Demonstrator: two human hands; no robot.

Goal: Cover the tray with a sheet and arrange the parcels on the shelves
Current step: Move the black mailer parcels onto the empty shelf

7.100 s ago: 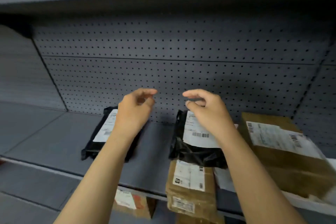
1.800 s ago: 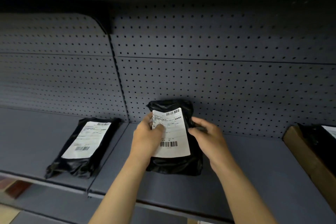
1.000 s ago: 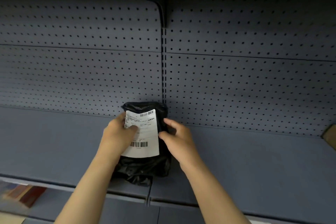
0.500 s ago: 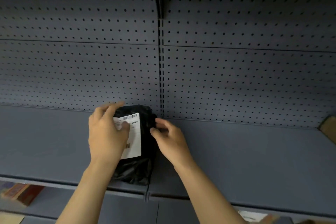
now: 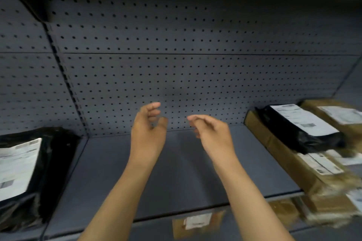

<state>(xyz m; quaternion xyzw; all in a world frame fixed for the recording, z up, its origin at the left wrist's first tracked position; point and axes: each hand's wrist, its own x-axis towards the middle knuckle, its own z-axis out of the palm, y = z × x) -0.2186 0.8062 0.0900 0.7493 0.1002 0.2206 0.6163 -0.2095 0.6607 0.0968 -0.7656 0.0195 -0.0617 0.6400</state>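
Observation:
Both my hands hover empty above the blue-grey shelf, fingers loosely curled and apart. My left hand and my right hand are side by side near the pegboard back wall. A black plastic parcel with a white label lies on the shelf at the far left. At the right, another black parcel with a label rests on top of a long brown cardboard box. No tray or sheet is in view.
A second brown box with a label sits at the far right. More brown parcels lie on the lower shelf below the front edge. An upper shelf overhangs the top. An upright slotted post divides the pegboard wall.
Both hands let go of the black parcel, which now lies at the far left. The view has swung right, bringing the stacked parcels at the right into sight.

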